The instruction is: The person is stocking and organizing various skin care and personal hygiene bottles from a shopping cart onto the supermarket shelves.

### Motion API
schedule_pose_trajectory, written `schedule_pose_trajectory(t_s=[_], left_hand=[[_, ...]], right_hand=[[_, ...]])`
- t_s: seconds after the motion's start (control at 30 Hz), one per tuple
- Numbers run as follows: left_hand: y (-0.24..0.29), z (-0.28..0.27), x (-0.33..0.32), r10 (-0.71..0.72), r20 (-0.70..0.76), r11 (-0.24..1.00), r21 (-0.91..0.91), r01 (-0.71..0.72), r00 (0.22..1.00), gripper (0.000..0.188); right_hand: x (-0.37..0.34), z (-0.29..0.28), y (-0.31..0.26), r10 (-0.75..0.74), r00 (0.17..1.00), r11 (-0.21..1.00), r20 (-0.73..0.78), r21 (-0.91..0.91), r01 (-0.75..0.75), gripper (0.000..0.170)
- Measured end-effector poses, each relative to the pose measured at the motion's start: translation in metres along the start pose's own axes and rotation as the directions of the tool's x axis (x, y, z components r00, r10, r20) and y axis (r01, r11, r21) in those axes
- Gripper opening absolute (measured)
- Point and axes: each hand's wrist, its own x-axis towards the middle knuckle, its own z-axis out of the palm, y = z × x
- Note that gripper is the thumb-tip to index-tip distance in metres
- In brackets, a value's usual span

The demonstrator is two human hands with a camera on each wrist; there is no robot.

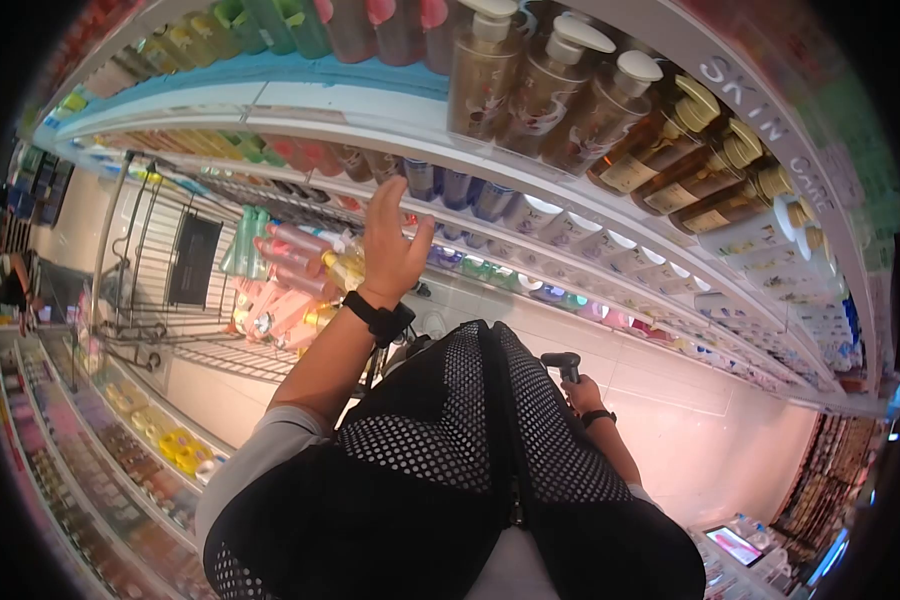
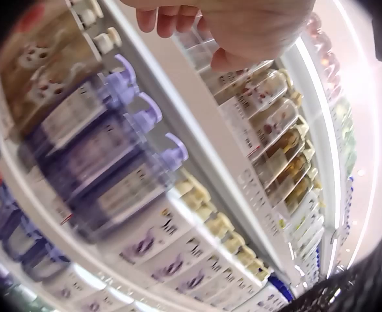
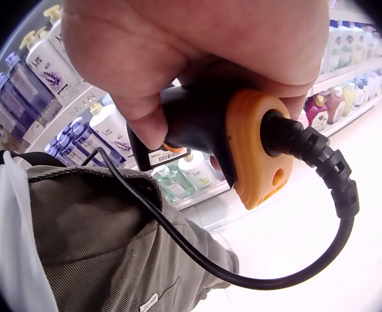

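OK, L hand point(image 1: 392, 245) hangs loose n' wide nr 3 purple pump btls point(image 2: 106, 153), labels point(image 2: 76, 112) blurred. R hand point(image 1: 583, 397) grips 1 corded scanner point(image 3: 256, 149), partly hidden.

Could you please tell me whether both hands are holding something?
No, the right hand grips a black device, but the left hand holds nothing.

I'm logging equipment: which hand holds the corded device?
The right hand grips the black-and-orange corded device; the left hand is raised and holds nothing.
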Motion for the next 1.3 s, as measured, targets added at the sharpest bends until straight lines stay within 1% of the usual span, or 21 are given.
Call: schedule_pose_trajectory(t_s=[0.03, 0.07, 0.1, 0.17, 0.2, 0.23, 0.27, 0.3, 0.33, 0.37, 0.43, 0.47, 0.5, 0.57, 0.7, 0.8, 0.9, 0.97, 1.03, 1.2, 1.3], left_hand=[[-0.009, 0.002, -0.026, -0.097, 0.056, 0.992, 0.087, 0.092, 0.994, 0.063], [-0.018, 0.003, -0.051, -0.237, 0.131, 0.964, 0.151, 0.217, 0.963, 0.069], [-0.029, 0.005, -0.077, -0.286, 0.103, 0.947, 0.180, 0.265, 0.953, 0.069], [-0.048, 0.007, -0.126, -0.484, 0.198, 0.849, 0.344, 0.402, 0.852, 0.074], [-0.049, 0.000, -0.142, -0.505, 0.227, 0.812, 0.452, 0.369, 0.833, 0.076], [-0.050, -0.005, -0.155, -0.540, 0.200, 0.784, 0.473, 0.402, 0.818, 0.076], [-0.049, -0.009, -0.162, -0.693, 0.293, 0.695, 0.515, 0.502, 0.658, 0.073], [-0.049, -0.010, -0.170, -0.803, 0.374, 0.594, 0.558, 0.579, 0.464, 0.071], [-0.058, -0.006, -0.190, -0.793, 0.306, 0.599, 0.542, 0.589, 0.526, 0.056], [-0.059, -0.006, -0.193, -0.806, 0.291, 0.583, 0.544, 0.603, 0.516, 0.056], [-0.064, -0.006, -0.195, -0.771, 0.320, 0.624, 0.551, 0.555, 0.550, 0.040], [-0.061, -0.007, -0.194, -0.777, 0.293, 0.612, 0.559, 0.560, 0.557, 0.031], [-0.062, -0.008, -0.196, -0.753, 0.290, 0.638, 0.541, 0.548, 0.590, 0.029], [-0.066, -0.010, -0.202, -0.735, 0.290, 0.657, 0.529, 0.537, 0.613, 0.025], [-0.070, -0.014, -0.201, -0.731, 0.297, 0.662, 0.526, 0.534, 0.614, 0.021], [-0.075, -0.018, -0.209, -0.728, 0.306, 0.662, 0.546, 0.514, 0.614, 0.019], [-0.083, -0.023, -0.213, -0.731, 0.295, 0.659, 0.540, 0.524, 0.615, 0.018], [-0.085, -0.029, -0.211, -0.709, 0.289, 0.679, 0.526, 0.512, 0.644, 0.016], [-0.094, -0.034, -0.212, -0.703, 0.292, 0.680, 0.544, 0.492, 0.648, 0.016], [-0.108, -0.049, -0.209, -0.681, 0.279, 0.696, 0.533, 0.480, 0.677, 0.016], [-0.116, -0.059, -0.201, -0.708, 0.295, 0.676, 0.547, 0.495, 0.641, 0.016]], right_hand=[[-0.005, -0.005, -0.007, -0.004, 1.000, 0.999, 0.022, -0.041, 0.005, 0.032], [-0.011, -0.009, -0.014, -0.021, 1.000, 0.998, 0.010, -0.058, 0.022, 0.031], [-0.010, -0.014, -0.020, -0.046, 0.999, 0.996, 0.003, -0.076, 0.046, 0.029], [0.005, -0.021, -0.021, -0.072, 0.996, 0.983, 0.049, -0.166, 0.080, 0.025], [0.009, -0.025, -0.022, -0.082, 0.995, 0.987, 0.061, -0.135, 0.089, 0.024], [0.014, -0.026, -0.025, -0.094, 0.993, 0.991, 0.068, -0.095, 0.100, 0.022], [0.004, -0.030, -0.044, -0.056, 0.996, 0.989, 0.075, -0.131, 0.065, 0.020], [0.010, -0.031, -0.050, -0.062, 0.994, 0.985, 0.094, -0.154, 0.076, 0.020], [0.015, -0.034, -0.056, -0.092, 0.990, 0.978, 0.104, -0.177, 0.109, 0.021], [0.021, -0.037, -0.059, -0.119, 0.987, 0.971, 0.113, -0.196, 0.139, 0.021], [0.049, -0.040, -0.055, -0.093, 0.982, 0.982, 0.165, -0.150, 0.118, 0.023], [0.059, -0.041, -0.056, -0.116, 0.978, 0.976, 0.175, -0.160, 0.145, 0.023], [0.069, -0.042, -0.058, -0.143, 0.972, 0.970, 0.185, -0.167, 0.175, 0.024], [0.076, -0.042, -0.061, -0.177, 0.966, 0.966, 0.187, -0.155, 0.206, 0.025], [0.075, -0.046, -0.072, -0.207, 0.961, 0.964, 0.183, -0.130, 0.232, 0.028], [0.069, -0.051, -0.072, -0.238, 0.955, 0.930, 0.179, -0.241, 0.277, 0.030], [0.051, -0.056, -0.072, -0.221, 0.963, 0.939, 0.153, -0.232, 0.252, 0.027], [0.056, -0.057, -0.063, -0.225, 0.965, 0.919, 0.134, -0.300, 0.255, 0.023], [0.058, -0.059, -0.058, -0.216, 0.962, 0.915, 0.168, -0.308, 0.259, 0.023], [0.050, -0.057, -0.073, -0.228, 0.962, 0.903, 0.152, -0.335, 0.267, 0.025], [0.047, -0.050, -0.087, -0.280, 0.950, 0.905, 0.142, -0.291, 0.310, 0.023]])
